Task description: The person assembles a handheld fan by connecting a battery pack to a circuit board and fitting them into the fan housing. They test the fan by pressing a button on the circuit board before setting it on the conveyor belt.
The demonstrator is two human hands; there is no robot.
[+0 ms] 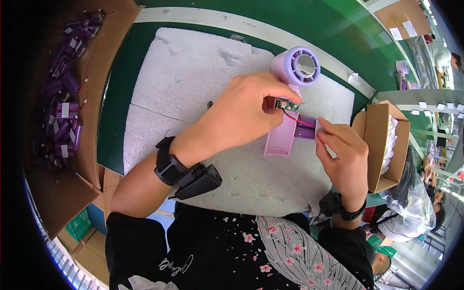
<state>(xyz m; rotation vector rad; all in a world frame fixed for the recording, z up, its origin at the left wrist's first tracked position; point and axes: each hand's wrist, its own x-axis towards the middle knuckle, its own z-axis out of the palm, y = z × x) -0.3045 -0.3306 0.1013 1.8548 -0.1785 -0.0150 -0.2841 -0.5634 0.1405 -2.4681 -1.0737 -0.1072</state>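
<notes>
Lilac fan (289, 96): left hand (244, 113) pinches its circuit board (287, 103); right hand (340, 150) grips purple battery (305, 127).

Lighting: bright, even, from overhead; ceiling lamps (429, 9) show at the upper right. Shadows: soft, short, under the left hand (244, 113) on the white foam sheet (193, 77). Glare: mild sheen on the green table (309, 24). Distortion: strong fisheye bend, black corners. Focus: centre sharp; rim soft and smeared.
</notes>
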